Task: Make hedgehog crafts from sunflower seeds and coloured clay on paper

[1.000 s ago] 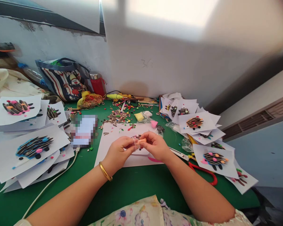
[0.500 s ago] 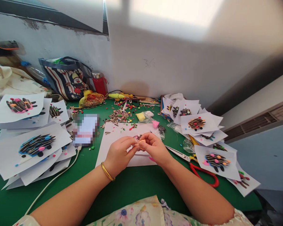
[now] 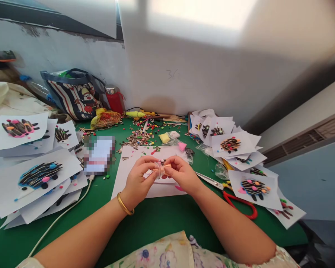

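Note:
Both hands meet above a white sheet of paper. My left hand, with a gold bangle at the wrist, pinches a clear plastic wrapper between thumb and fingers. A lump of orange modelling clay shows in the wrapper, and the thumb and fingers of my right hand are closed on it. Behind the hands, a partly hidden smaller paper carries a dark seed design. Pink clay and black clay lie beyond my right hand, with yellow clay farther back.
Red-handled scissors lie right of my forearm. Stacks of seed-hedgehog pictures stand left and right. A phone with a cable lies at left. Sunflower seeds, a red bottle and a striped bag are at the back.
My fingers have shifted slightly around the wrapped orange clay, and more of the clay shows between the hands now. The camera view swayed slightly and returned.

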### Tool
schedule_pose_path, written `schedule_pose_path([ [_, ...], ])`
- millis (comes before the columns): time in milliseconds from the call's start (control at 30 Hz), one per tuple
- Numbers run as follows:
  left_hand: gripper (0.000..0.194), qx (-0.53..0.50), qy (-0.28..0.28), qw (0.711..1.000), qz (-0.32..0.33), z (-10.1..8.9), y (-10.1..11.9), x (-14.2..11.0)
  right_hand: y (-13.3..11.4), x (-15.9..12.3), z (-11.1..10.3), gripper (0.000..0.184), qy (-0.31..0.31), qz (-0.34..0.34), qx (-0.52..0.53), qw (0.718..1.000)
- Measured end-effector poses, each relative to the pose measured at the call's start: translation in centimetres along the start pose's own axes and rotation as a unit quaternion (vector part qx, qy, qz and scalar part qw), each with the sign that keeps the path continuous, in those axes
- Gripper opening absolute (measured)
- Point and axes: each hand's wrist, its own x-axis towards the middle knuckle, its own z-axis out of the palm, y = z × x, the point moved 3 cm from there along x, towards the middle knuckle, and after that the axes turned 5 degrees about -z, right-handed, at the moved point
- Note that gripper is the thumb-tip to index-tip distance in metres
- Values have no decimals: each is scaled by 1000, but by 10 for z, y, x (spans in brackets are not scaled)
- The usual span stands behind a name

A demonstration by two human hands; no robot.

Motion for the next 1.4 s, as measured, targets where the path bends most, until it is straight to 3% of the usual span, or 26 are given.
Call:
schedule_pose_path([
  [167,12,-117,27,989,-81,-5,-7,4,0,4,-8,35,31,-4,-2,1000],
  [333,21,-270,31,936,-223,-1,-17,5,4,5,-9,37,25,-1,33,999],
  [467,24,-297,0,908,-295,6,-24,1,9,4,-6,39,18,-2,76,997],
  [567,25,-275,-34,916,-291,9,-21,-2,12,4,-4,41,17,-4,85,996],
  [733,28,-214,-68,947,-229,10,-8,0,11,2,2,40,5,-8,70,997],
  [967,24,-99,3,974,-201,0,-9,1,1,1,-4,39,-44,4,5,999],
  [1100,25,-108,-31,976,-185,4,-4,-1,-3,1,-13,44,-87,21,-5,996],
  [1233,29,-107,-90,973,-183,10,1,-2,-5,2,-15,31,-45,-15,-26,999],
  [1400,25,-79,-75,976,-191,10,-1,-1,-4,0,-10,30,13,-15,-63,998],
])
